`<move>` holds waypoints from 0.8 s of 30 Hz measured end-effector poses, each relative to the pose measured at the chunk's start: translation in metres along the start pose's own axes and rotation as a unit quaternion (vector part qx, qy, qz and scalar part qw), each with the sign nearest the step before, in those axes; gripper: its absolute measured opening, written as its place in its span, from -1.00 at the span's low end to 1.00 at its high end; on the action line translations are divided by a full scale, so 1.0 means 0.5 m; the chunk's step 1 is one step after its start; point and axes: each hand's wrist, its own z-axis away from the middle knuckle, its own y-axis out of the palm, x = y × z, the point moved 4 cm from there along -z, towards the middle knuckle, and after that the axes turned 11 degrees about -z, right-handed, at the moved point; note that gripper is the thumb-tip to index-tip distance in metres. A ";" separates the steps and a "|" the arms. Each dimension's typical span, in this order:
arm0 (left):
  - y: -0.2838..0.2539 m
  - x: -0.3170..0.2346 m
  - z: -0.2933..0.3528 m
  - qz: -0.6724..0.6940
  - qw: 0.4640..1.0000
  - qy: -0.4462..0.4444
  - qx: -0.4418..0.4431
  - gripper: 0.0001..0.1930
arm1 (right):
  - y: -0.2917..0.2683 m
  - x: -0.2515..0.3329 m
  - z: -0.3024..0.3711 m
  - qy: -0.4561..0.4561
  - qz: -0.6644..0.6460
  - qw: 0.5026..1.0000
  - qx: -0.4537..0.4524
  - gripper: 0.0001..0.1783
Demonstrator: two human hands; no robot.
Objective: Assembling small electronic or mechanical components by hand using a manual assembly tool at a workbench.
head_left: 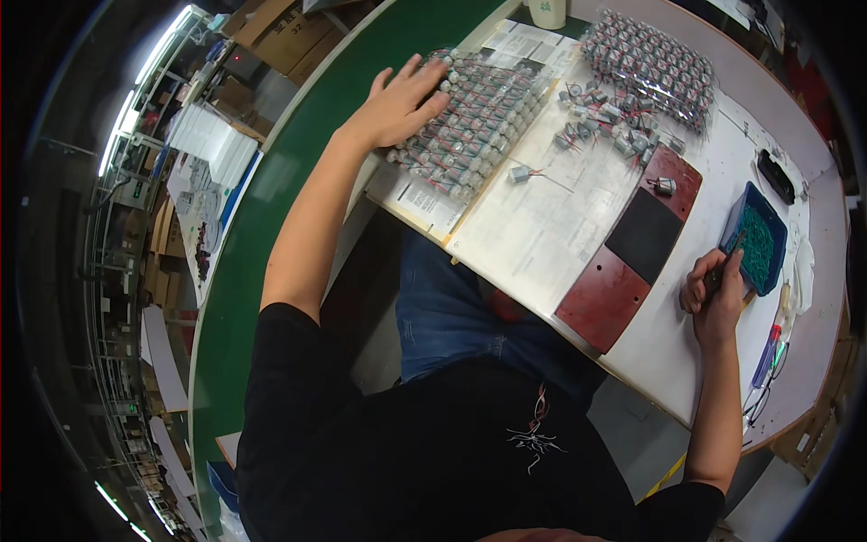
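My left hand (402, 104) lies with spread fingers over the left edge of a clear plastic tray (479, 117), which holds rows of small capped parts with red and dark wires. Held in my closed right hand (713, 294) is a slim dark tool (740, 242); its kind is hard to make out. The tool's tip is beside a blue bin (777, 257) full of small green pieces (757, 244). Between the hands, one small metal motor (664, 186) sits on a dark red board (596, 303) with a black pad (644, 237).
Loose wired motors (623, 126) lie in a heap near a second full tray (650, 68). A single motor (519, 173) rests nearer me. A black object (777, 176) is beyond the bin, and pens (766, 357) lie by the right-hand wall. A pale cup (547, 13) stands at the back.
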 end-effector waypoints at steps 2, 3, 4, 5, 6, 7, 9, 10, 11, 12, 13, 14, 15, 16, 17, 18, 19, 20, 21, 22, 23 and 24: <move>-0.032 -0.030 0.005 -0.001 0.994 0.010 -0.105 -0.44 | 0.001 -0.001 -0.005 0.002 0.002 1.000 0.006 -0.30; -0.061 -0.071 -0.002 0.005 0.994 0.015 -0.104 -0.44 | -0.004 0.000 -0.004 0.002 0.005 1.000 -0.002 -0.30; -0.086 -0.131 -0.010 0.008 0.995 0.068 -0.068 -0.49 | -0.009 0.000 -0.004 0.001 0.004 1.000 -0.003 -0.29; -0.099 -0.189 -0.010 0.010 0.992 0.119 -0.032 -0.55 | -0.012 0.001 -0.002 0.000 0.003 1.000 -0.002 -0.29; -0.098 -0.224 0.000 0.011 0.993 0.117 -0.032 -0.55 | -0.010 0.001 -0.001 0.000 0.001 1.000 0.006 -0.29; -0.096 -0.267 0.009 -0.037 0.984 0.170 -0.040 -0.57 | -0.010 0.002 0.001 0.001 0.002 1.000 0.006 -0.29; -0.081 -0.320 0.015 -0.088 0.970 0.219 -0.050 -0.59 | -0.008 0.000 -0.002 0.004 -0.001 1.000 0.005 -0.29; -0.054 -0.336 0.018 -0.125 0.966 0.222 -0.042 -0.61 | -0.006 0.000 -0.003 0.005 -0.003 1.000 0.005 -0.29; -0.027 -0.349 0.020 -0.161 0.960 0.227 -0.035 -0.62 | -0.006 0.001 -0.003 0.003 -0.003 1.000 0.004 -0.29; -0.010 -0.357 0.021 -0.197 0.952 0.231 -0.027 -0.64 | -0.006 0.001 -0.002 0.006 -0.001 1.000 0.002 -0.28; -0.013 -0.364 0.022 -0.198 0.952 0.232 -0.028 -0.64 | -0.006 0.001 -0.001 0.009 0.001 1.000 -0.001 -0.26; -0.017 -0.368 0.022 -0.162 0.962 0.217 -0.025 -0.64 | -0.007 0.001 0.000 0.012 0.003 1.000 -0.004 -0.25; -0.022 -0.370 0.021 -0.125 0.971 0.202 -0.021 -0.64 | -0.008 0.002 -0.001 0.011 0.002 1.000 -0.004 -0.25; -0.028 -0.370 0.019 -0.088 0.978 0.187 -0.017 -0.63 | -0.008 0.002 -0.001 0.011 0.003 1.000 -0.001 -0.25; -0.042 -0.365 0.011 -0.088 0.978 0.188 -0.017 -0.63 | -0.009 0.002 -0.002 0.010 0.004 1.000 0.001 -0.25; -0.070 -0.350 -0.007 0.013 0.984 0.179 -0.011 -0.58 | -0.012 0.001 0.001 0.009 0.006 1.000 -0.001 -0.25; -0.099 -0.325 -0.026 0.112 0.980 0.166 -0.003 -0.53 | -0.013 0.000 0.000 0.009 0.005 1.000 -0.001 -0.25; -0.111 -0.296 -0.043 0.211 0.966 0.151 0.005 -0.48 | -0.016 -0.001 0.001 0.006 0.006 1.000 -0.002 -0.25; -0.115 -0.252 -0.065 0.245 0.960 0.135 -0.026 -0.48 | -0.016 -0.001 0.000 0.004 0.007 1.000 0.001 -0.25; -0.114 -0.200 -0.091 0.278 0.952 0.117 -0.057 -0.49 | -0.016 -0.001 -0.001 0.003 0.008 1.000 0.004 -0.25; -0.105 -0.146 -0.113 0.289 0.951 0.088 -0.069 -0.52 | -0.014 0.000 -0.003 0.002 0.008 1.000 0.006 -0.25; -0.091 -0.095 -0.129 0.300 0.949 0.059 -0.080 -0.55 | -0.013 0.000 -0.004 0.003 0.011 1.000 0.008 -0.25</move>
